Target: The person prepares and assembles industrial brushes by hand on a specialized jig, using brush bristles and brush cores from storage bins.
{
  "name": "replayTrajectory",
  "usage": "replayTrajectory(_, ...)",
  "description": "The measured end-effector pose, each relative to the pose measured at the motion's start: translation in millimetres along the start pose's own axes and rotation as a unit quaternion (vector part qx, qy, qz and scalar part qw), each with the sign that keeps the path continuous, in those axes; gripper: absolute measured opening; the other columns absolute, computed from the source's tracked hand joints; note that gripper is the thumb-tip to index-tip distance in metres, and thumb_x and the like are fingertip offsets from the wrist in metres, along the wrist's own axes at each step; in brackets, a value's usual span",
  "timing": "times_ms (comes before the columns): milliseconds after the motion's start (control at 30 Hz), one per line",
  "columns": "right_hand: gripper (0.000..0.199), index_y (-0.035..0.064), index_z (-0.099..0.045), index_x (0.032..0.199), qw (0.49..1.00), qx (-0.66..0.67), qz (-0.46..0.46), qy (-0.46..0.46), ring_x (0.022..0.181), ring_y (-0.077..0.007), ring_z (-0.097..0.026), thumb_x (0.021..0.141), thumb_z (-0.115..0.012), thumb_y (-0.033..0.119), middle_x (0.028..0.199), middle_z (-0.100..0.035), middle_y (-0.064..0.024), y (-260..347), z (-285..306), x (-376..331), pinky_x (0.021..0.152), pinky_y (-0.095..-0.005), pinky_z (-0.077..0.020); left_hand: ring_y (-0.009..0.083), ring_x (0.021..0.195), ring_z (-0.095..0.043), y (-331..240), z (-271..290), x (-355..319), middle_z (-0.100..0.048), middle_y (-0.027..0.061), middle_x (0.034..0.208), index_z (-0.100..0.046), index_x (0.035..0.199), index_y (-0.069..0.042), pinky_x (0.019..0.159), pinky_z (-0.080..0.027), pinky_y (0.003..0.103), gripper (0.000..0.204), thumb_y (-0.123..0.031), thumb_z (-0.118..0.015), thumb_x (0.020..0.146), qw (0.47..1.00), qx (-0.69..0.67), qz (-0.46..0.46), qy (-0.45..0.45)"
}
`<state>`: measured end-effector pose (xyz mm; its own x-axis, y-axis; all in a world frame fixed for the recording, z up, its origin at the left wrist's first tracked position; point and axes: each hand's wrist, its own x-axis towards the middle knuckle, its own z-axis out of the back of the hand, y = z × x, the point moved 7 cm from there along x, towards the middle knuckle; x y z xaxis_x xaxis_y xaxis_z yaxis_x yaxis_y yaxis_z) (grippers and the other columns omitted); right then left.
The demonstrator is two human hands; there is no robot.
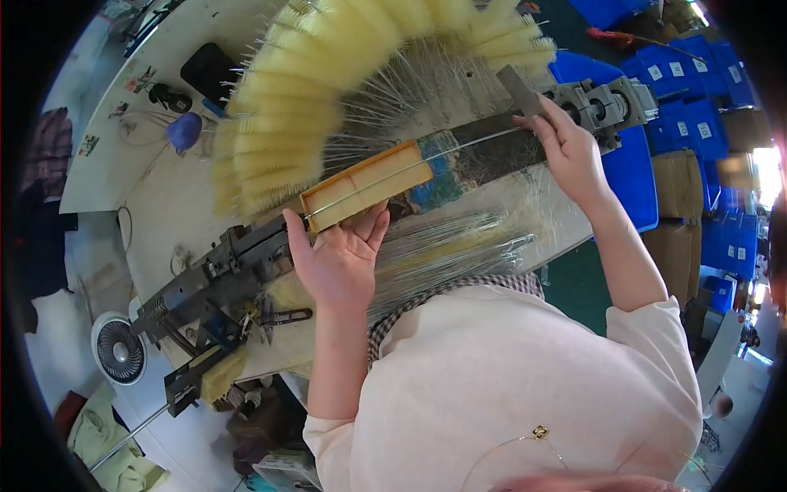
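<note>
I count one yellow tray [366, 184], one small fan [120, 350], one blue cap [185, 131], and perhaps a dozen yellow brushes [328, 57] at upper centre.

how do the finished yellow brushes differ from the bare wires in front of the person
The finished yellow brushes carry thick fuzzy yellow bristle heads on wire stems; the bare wires are thin, shiny and have no bristles. The brushes are fanned out in an arc at the far side of the bench; the wires lie roughly side by side in a loose bundle near the person's body, below the left hand. Both rest on the same bench and have slender metal wire.
</note>
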<state>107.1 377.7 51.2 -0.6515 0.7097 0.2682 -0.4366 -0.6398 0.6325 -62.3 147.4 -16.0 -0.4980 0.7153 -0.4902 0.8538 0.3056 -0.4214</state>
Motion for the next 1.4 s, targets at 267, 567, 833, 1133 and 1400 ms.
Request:
replayTrajectory(267,0.028,0.0061,-0.052,0.116,0.988,-0.142,0.024,0.055,0.079,-0.0252,-0.063,0.09,-0.047,0.017,0.086,-0.067,-0.0076,6,-2,5,0.067,-0.0313,-0.0476,0.0291,0.111,-0.049,-1,0,-1,-0.045,0.0134,0.127,-0.04,0.128,-0.003,0.095,-0.036,0.036,0.074,-0.063,-0.032,0.085,1.0,0.009,-0.002,0.018)
replayTrajectory(567,0.028,0.0092,-0.054,0.116,0.995,-0.056,0.052,0.056,0.074,-0.0293,-0.062,0.09,-0.048,0.018,0.078,-0.066,-0.0092,3,-1,25,0.066,-0.0341,-0.0468,0.0304,0.111,-0.049,0,2,2,-0.043,0.0141,0.128,-0.039,0.128,-0.003,0.095,-0.036,0.036,0.076,-0.064,-0.033,0.084,1.0,0.002,0.002,0.027)
replayTrajectory(833,0.035,0.0151,-0.054,0.119,0.957,-0.258,0.133,-0.019,0.052,-0.0282,-0.056,0.084,-0.053,0.015,0.054,-0.055,-0.0094,69,12,1,0.049,-0.039,-0.0426,0.0295,0.108,-0.051,5,9,6,-0.044,0.0139,0.127,-0.038,0.129,-0.003,0.092,-0.037,0.036,0.078,-0.066,-0.033,0.082,0.999,-0.014,-0.01,0.034)
replayTrajectory(1133,0.038,0.0132,-0.053,0.121,0.966,-0.235,0.041,0.102,0.053,-0.0308,-0.056,0.083,-0.052,0.014,0.058,-0.055,-0.0158,43,-5,-9,0.052,-0.0397,-0.0433,0.0285,0.108,-0.051,2,11,6,-0.046,0.0125,0.124,-0.039,0.129,-0.006,0.091,-0.037,0.035,0.076,-0.066,-0.034,0.083,1.0,0.007,0.002,0.026)
replayTrajectory(1400,0.04,0.0131,-0.053,0.121,0.968,-0.231,0.077,0.062,0.051,-0.032,-0.053,0.082,-0.054,0.011,0.056,-0.053,-0.0148,63,-7,-6,0.051,-0.0397,-0.0429,0.0277,0.109,-0.051,2,3,1,-0.047,0.0114,0.125,-0.039,0.128,-0.005,0.092,-0.036,0.034,0.074,-0.064,-0.035,0.083,1.0,-0.006,-0.002,0.011)
